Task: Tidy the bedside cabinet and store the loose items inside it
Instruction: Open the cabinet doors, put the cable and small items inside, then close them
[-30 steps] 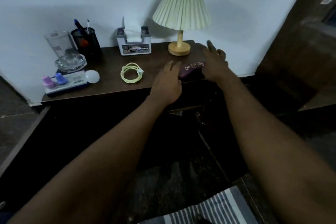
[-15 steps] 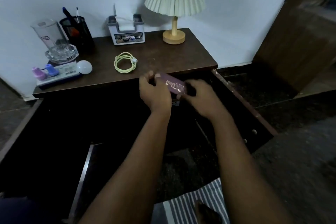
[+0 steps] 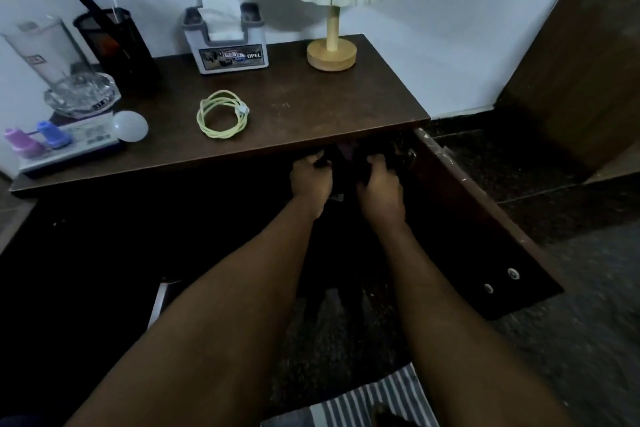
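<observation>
Both my hands reach just under the front edge of the dark wooden bedside cabinet point(image 3: 311, 107), into its dim open compartment. My left hand point(image 3: 310, 178) and my right hand point(image 3: 381, 189) have curled fingers and hold a small purple box point(image 3: 345, 149) between them. Only a dark sliver of the box shows in the shadow. A coiled yellow-green cable point(image 3: 223, 114) lies loose on the cabinet top, left of my hands. A white bulb point(image 3: 130, 126) rests at the left end beside a flat box carrying a pink and a blue bottle point(image 3: 65, 146).
The cabinet door point(image 3: 485, 236) stands swung open on the right. Along the wall stand a lamp point(image 3: 332, 55), a tissue holder point(image 3: 230, 52), a black pen pot point(image 3: 114, 45), and a glass point(image 3: 41, 45) over an ashtray point(image 3: 83, 90). Striped cloth point(image 3: 374, 402) lies at my feet.
The purple box came off the cabinet top in both hands, dropped below its front edge, and now sits in the shadow of the open compartment. My view has moved closer.
</observation>
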{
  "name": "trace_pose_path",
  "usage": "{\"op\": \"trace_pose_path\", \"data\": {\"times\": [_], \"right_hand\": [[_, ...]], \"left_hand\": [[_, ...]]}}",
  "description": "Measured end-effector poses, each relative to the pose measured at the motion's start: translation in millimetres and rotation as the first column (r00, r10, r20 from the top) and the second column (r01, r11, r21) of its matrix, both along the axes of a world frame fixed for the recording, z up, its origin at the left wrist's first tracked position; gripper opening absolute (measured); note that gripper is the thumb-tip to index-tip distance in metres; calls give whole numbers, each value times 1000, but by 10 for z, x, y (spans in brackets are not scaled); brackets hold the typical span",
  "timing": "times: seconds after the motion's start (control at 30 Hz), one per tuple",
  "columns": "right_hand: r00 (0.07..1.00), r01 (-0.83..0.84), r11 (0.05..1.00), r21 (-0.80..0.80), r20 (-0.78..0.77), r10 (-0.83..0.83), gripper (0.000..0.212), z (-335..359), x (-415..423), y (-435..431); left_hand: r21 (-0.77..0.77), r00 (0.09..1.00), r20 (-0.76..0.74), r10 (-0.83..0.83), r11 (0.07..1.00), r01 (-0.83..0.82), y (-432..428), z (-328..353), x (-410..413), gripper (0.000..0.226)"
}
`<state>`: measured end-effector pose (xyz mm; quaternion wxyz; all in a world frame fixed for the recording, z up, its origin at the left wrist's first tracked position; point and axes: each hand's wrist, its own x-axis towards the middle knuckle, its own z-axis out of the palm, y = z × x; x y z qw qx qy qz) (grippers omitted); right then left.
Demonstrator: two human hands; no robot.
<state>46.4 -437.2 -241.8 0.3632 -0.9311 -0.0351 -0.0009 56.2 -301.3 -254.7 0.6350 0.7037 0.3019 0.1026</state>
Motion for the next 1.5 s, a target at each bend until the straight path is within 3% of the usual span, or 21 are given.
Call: {"op": "trace_pose_path", "data": {"times": [0.13,0.3,0.53,0.57,0.63,0.7,0.77,0.83,0.87,0.93,0.97,1.03,1.1,1.2,1.3,1.37,1.43,1.5], "right_hand": [[993,118,993,-15,11,-118,35,-154,185,115],[985,171,966,192,-9,-173,38,-280,166,112],[994,94,981,169,39,-102,33,-314,191,53],[994,95,983,157,41,-103,33,-304,180,45],[982,166,968,186,60,-180,34,-283,150,19],[956,216,930,296,131,-263,31,-181,-35,62],[917,195,874,445,233,-324,26,-40,-257,153],[884,178,812,556,272,-380,29,41,-423,249],[885,173,789,590,259,-387,29,60,-474,311],[914,147,779,609,218,-343,24,143,-609,445],[934,122,801,586,207,-293,20,219,-684,521],[968,54,847,529,179,-173,15,370,-817,675],[993,-10,853,522,109,-55,13,494,-914,806],[994,-44,814,579,-58,95,11,546,-995,953],[951,38,680,733,-236,201,12,484,-1085,988],[898,155,502,851,-334,288,18,494,-1141,952],[863,260,333,907,-372,341,30,474,-1136,879],[882,323,246,914,-385,273,35,421,-1130,789]], "left_hand": [[-268,988,-49,-145,955,127,-104,-76,314,32],[-270,993,-52,-108,959,90,-252,-163,458,31],[-175,994,-69,-82,982,69,-330,-43,359,39],[-113,994,-58,-96,990,89,-332,11,269,37],[203,988,-9,-157,967,156,-418,117,37,29],[488,973,121,-196,866,114,-477,232,-284,19],[661,919,291,-265,750,7,-448,500,-546,15],[821,836,392,-384,557,-129,-290,789,-715,12],[889,826,379,-418,413,-198,-178,936,-769,14],[967,919,251,-305,112,-227,86,1194,-886,41],[982,967,189,-173,54,-182,242,1286,-938,58],[992,997,48,65,117,-55,544,1376,-1023,72],[963,979,-143,146,248,104,814,1374,-1103,68],[907,931,-364,5,229,353,1102,1362,-1232,47],[912,933,-299,-202,227,341,1263,1385,-1371,36],[941,908,-229,-351,160,299,1209,1356,-1491,32],[957,829,-263,-493,-28,287,1073,1175,-1597,27],[957,772,-286,-567,-128,261,922,967,-1637,23]]}}
